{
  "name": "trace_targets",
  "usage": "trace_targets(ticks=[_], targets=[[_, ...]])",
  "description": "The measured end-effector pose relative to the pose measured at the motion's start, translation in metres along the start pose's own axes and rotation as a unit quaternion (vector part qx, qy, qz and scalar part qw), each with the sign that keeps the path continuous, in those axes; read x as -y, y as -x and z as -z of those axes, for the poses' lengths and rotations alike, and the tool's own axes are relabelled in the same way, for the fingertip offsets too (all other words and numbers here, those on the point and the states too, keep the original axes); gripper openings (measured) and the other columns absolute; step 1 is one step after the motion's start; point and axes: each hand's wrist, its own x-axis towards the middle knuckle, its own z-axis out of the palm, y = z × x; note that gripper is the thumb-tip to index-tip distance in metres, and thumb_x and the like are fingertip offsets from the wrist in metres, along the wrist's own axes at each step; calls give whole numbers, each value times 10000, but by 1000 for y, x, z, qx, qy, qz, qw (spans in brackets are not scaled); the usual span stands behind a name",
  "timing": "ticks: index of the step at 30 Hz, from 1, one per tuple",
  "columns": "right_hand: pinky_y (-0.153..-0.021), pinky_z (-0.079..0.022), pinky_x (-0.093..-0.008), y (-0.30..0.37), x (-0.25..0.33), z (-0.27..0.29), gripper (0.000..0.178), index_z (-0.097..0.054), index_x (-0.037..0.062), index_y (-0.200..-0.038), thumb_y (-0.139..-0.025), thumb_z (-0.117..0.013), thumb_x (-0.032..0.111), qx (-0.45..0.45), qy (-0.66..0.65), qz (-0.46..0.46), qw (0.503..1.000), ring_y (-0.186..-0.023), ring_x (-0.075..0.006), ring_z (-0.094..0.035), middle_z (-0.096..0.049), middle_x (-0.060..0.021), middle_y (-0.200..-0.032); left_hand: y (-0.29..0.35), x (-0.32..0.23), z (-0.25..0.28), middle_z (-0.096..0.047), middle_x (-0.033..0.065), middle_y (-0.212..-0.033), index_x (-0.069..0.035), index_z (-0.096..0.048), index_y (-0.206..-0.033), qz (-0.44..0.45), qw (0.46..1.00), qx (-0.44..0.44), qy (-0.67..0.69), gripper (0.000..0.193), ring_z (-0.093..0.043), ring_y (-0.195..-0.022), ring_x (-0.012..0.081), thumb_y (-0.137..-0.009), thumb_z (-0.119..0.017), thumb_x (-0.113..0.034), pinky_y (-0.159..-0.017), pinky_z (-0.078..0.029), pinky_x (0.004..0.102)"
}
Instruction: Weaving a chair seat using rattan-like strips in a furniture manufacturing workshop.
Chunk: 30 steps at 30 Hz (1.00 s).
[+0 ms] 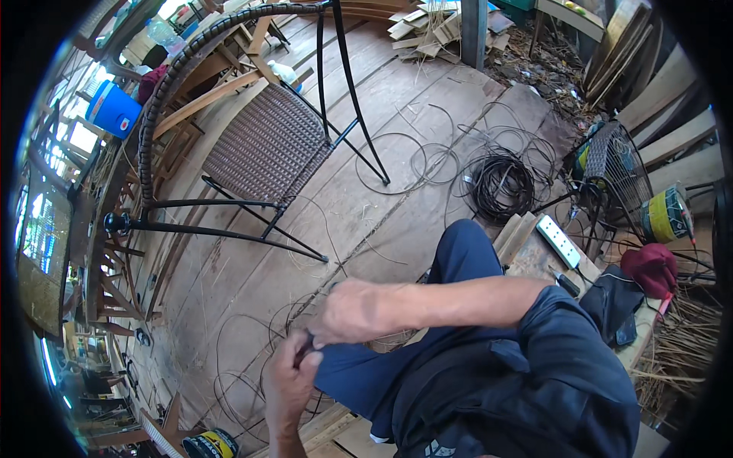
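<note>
My left hand [292,374] comes up from the lower edge, its fingers and thumb closed in a pinch. Against its fingertips rests my right hand [350,311], curled and reaching across from the right. Something small and dark shows where they meet, too hidden to name. Thin dark strands [221,374] loop over the floor beside and beneath both hands. Beyond them lies a chair [267,141] tipped on its side, with a black metal frame, a brown woven seat and a wrapped curved rim. One of its leg ends lies just ahead of my right hand.
A coil of dark strand [500,187] lies right of the chair. Further right are a power strip [558,241] on wooden boards, a fan [617,164] and a maroon cloth [649,271]. Wood scraps [439,34] are piled behind; a blue bucket [113,108] stands at left.
</note>
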Motion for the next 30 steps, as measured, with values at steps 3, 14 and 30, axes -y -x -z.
trace_targets(ticks=[3, 14, 30], targets=[[-571, -435, -399, 25, -44, 14, 272, -555, 74, -799, -826, -484, 335, 84, -119, -115, 983, -676, -332, -560, -576, -133, -700, 29, 10, 37, -523, 106, -692, -4, -564, -841, -24, 964, -104, -242, 153, -512, -614, 231, -739, -614, -108, -579, -419, 325], [-659, -471, -413, 155, -138, -43, 254, -603, 78, -774, -781, -517, 317, 89, -4, -357, 930, -735, -333, -585, -602, -153, -745, 154, 200, 165, -567, 162, -941, 10, -582, -898, 250, 812, -243, -468, 196, -543, -853, 299, -761, -546, -125, -715, -423, 365], [-637, -455, -406, 97, -73, -26, 280, -554, 78, -806, -839, -475, 345, 130, -8, -238, 963, -755, -323, -566, -576, -132, -767, 132, 177, 127, -577, 182, -798, 4, -586, -875, 169, 898, -279, -294, 211, -548, -717, 295, -825, -528, -193, -666, -420, 357]])
